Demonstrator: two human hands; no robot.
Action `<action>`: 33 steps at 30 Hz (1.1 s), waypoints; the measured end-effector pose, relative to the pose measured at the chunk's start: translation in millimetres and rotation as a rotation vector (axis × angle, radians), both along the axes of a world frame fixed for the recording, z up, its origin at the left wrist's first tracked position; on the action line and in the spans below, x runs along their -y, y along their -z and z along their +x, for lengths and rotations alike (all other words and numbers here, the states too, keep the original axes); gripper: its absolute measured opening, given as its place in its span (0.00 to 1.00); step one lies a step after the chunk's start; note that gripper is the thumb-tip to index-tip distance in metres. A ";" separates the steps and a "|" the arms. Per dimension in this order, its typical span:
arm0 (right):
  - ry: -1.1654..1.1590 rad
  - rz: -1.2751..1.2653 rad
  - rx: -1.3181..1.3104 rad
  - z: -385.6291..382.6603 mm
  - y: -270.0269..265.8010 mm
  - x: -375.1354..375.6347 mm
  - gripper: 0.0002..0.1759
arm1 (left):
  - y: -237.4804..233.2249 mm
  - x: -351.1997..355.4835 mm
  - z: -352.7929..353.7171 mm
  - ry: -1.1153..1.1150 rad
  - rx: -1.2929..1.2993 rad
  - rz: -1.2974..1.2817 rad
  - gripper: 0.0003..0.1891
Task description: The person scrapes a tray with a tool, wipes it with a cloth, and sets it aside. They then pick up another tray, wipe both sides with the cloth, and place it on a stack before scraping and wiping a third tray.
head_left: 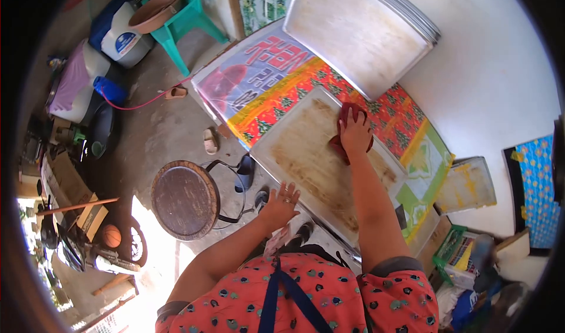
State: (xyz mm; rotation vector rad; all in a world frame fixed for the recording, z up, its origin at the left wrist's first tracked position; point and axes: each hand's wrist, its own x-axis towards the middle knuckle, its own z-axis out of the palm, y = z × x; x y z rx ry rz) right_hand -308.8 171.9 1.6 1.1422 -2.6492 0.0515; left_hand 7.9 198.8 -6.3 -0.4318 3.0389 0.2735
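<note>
Mid-wipe, the right hand [355, 134] presses flat, ungripping, on a dark red cloth [352, 108] near the far edge of the baking tray [306, 168], while the left hand [281, 202] rests splayed at its near edge; the streaked middle likely needs firm strokes next.

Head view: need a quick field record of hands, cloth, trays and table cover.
right hand: open, palm flat on the red cloth
left hand: open, fingers spread, at the near edge of the tray
tray: large, flat, brown-stained, lying on the table cover
red cloth: pressed onto the tray's far part, under the right hand
second tray: propped against the white wall behind
table cover: red patterned sheet under both trays
floor: round dark disc left of the left hand
</note>
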 end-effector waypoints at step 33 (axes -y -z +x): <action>-0.017 -0.246 1.438 26.4 -111.9 -297.4 0.26 | 15.8 -10.0 -16.9 -0.062 0.065 -0.179 0.32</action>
